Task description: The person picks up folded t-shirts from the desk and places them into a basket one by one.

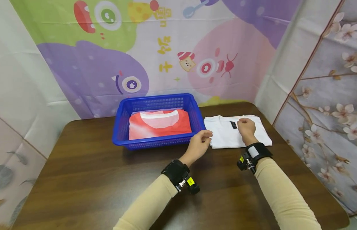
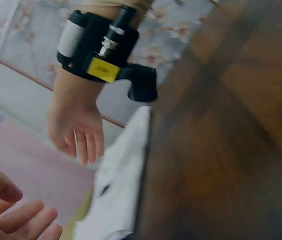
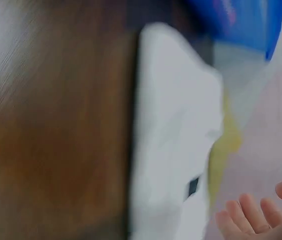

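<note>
A folded white T-shirt (image 1: 224,135) lies flat on the table, a small black label (image 1: 233,125) showing near its collar. Over the right half of the shirt hovers my right hand (image 1: 246,129). In the left wrist view that right hand (image 2: 78,125) hangs with loose fingers and nothing in them. My left hand (image 1: 199,143) is between the front right corner of the blue basket (image 1: 155,140) and the shirt's left edge, its fingers relaxed and holding nothing. Inside the basket lies a folded red and pink shirt (image 1: 178,124).
Under everything is a dark brown wooden table (image 1: 89,179) with rounded corners. A cartoon-print cloth (image 1: 167,80) hangs right behind it. Flower-patterned panels (image 1: 325,134) stand close along the right side. Each wrist wears a black strap (image 1: 176,172) with a small camera.
</note>
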### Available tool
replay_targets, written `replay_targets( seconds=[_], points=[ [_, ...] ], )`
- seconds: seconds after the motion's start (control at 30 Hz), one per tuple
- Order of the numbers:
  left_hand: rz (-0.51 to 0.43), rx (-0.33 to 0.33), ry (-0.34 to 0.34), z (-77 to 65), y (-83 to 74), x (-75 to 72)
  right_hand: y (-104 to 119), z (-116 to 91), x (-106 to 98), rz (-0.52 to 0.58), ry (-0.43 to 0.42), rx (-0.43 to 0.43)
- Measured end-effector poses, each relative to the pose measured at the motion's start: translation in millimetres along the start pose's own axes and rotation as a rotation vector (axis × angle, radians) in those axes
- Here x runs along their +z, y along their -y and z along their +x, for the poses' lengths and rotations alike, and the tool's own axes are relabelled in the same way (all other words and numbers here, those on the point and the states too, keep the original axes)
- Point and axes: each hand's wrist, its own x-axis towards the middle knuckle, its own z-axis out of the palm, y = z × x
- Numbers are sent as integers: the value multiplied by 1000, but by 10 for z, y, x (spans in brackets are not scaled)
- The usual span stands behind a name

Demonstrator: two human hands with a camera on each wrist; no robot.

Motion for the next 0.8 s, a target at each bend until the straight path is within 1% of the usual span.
replay_targets(
  seconds=[0.07,0.1,0.17,0.23,0.3,0.33,0.4,0.47,0.53,0.6,0.7,0.8],
  points=[
    [24,-68,2,0,61,99,-147,75,-64,-33,-34,22],
    [22,-117,6,1,86,144,-224,111,-100,-51,-52,32],
    [-11,-231,13,15,126,232,-365,162,-193,-87,-88,52],
    [-74,-360,13,41,159,313,-485,186,-305,-122,-126,70],
    [-177,-488,9,63,193,375,-591,190,-414,-145,-155,84],
    [-231,-539,2,74,209,398,-640,191,-461,-149,-163,93],
    [-326,-620,-23,95,231,422,-724,198,-539,-167,-172,104],
    [-406,-675,-40,114,233,424,-799,222,-595,-190,-158,115],
    [-464,-705,-49,140,219,420,-855,250,-638,-210,-128,142],
    [-502,-730,-53,173,211,422,-894,283,-679,-230,-89,164],
    [-525,-758,-54,210,223,440,-928,315,-720,-242,-35,188],
    [-514,-775,-64,240,242,465,-933,332,-734,-266,-10,190]
  ],
)
